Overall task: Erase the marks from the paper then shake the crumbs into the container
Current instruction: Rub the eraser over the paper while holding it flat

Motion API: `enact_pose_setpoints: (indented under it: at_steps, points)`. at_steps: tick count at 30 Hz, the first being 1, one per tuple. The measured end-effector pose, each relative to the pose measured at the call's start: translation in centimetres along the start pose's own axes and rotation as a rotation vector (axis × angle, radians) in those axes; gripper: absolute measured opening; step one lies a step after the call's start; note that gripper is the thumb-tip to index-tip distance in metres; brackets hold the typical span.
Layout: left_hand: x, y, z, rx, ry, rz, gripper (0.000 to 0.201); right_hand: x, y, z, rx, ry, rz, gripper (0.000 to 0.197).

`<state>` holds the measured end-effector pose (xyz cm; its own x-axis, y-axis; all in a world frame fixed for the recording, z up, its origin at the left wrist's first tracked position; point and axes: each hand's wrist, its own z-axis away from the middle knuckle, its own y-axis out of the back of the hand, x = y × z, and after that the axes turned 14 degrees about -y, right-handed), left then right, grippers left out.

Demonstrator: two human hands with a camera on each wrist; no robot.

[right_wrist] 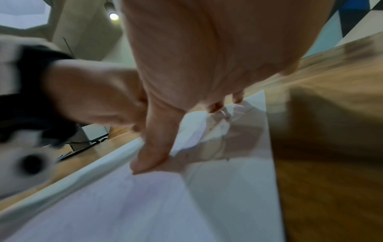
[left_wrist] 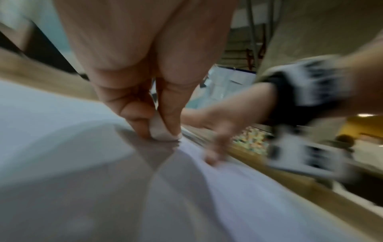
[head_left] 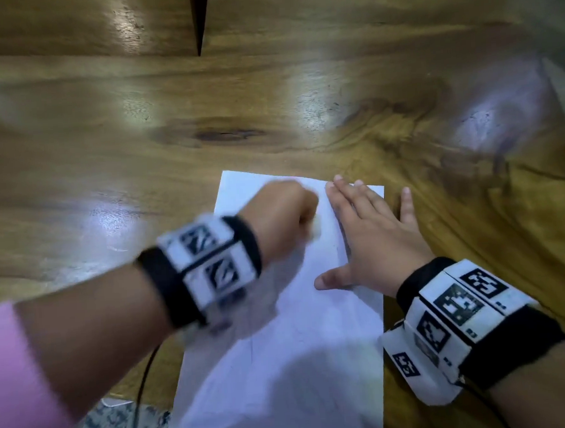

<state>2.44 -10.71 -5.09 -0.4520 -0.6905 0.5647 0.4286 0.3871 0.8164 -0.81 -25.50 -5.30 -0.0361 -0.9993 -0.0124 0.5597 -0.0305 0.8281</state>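
The left hand, blurred at frame centre, pinches a white eraser down onto the paper on the wooden table. The right hand lies flat, fingers spread, along the paper's right edge. Any marks are too faint to read.

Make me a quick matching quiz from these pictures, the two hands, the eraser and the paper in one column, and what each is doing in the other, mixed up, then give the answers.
Things:
1. left hand
2. right hand
3. eraser
4. paper

States:
A. lies on the wooden table
B. pinched between fingertips, its tip on the sheet
C. spread flat, pressing the sheet down
D. curled, blurred in motion

Pairs: 1-D, 2-C, 3-B, 4-A
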Motion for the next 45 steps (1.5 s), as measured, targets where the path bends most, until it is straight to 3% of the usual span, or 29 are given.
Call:
enact_pose_setpoints:
  at_steps: [3, 8, 14, 19, 24, 26, 30, 32, 36, 41, 45]
  points:
    - [0.8, -1.3, 3.0, -0.066, -0.059, 0.074, 0.016, 0.0, -0.1, 0.0, 0.010, 0.005, -0.015, 0.130]
    - [-0.6, 1.3, -3.6, 0.101, 0.051, -0.022, 0.007, 0.0, -0.1, 0.1, 0.008, 0.002, -0.007, 0.130]
    - [0.4, -0.7, 1.6, -0.168, -0.080, 0.032, 0.012, -0.1, -0.1, 0.0, 0.019, 0.007, -0.014, 0.130]
    - [-0.1, 0.8, -3.3, 0.060, 0.014, -0.050, 0.006, -0.1, 0.0, 0.0, 0.007, 0.000, 0.000, 0.131]
    - [0.8, -0.8, 2.2, -0.197, -0.123, -0.035, 0.006, -0.2, 0.0, 0.0, -0.001, -0.006, -0.012, 0.131]
    - [0.6, -0.5, 1.8, -0.136, -0.105, -0.016, 0.005, -0.2, 0.0, 0.0, -0.010, -0.007, -0.016, 0.131]
    - [-1.1, 1.3, -2.5, 0.110, 0.043, -0.042, 0.010, -0.3, 0.2, 0.1, -0.018, -0.015, -0.002, 0.131]
    - [-1.1, 0.9, -1.4, 0.091, 0.030, -0.031, 0.005, -0.4, 0.2, 0.1, -0.024, -0.019, 0.005, 0.131]
    - [-0.7, -1.1, 3.7, -0.024, -0.055, 0.052, 0.022, -0.3, 0.3, 0.1, -0.023, -0.017, -0.003, 0.131]
    - [-0.9, -1.4, 4.6, -0.016, 0.033, 0.140, 0.014, -0.4, 0.3, 0.3, -0.015, 0.000, -0.024, 0.130]
    - [-0.7, -0.8, 4.6, -0.021, 0.074, 0.228, 0.014, -1.5, -0.2, 0.0, 0.000, 0.115, -0.080, 0.123]
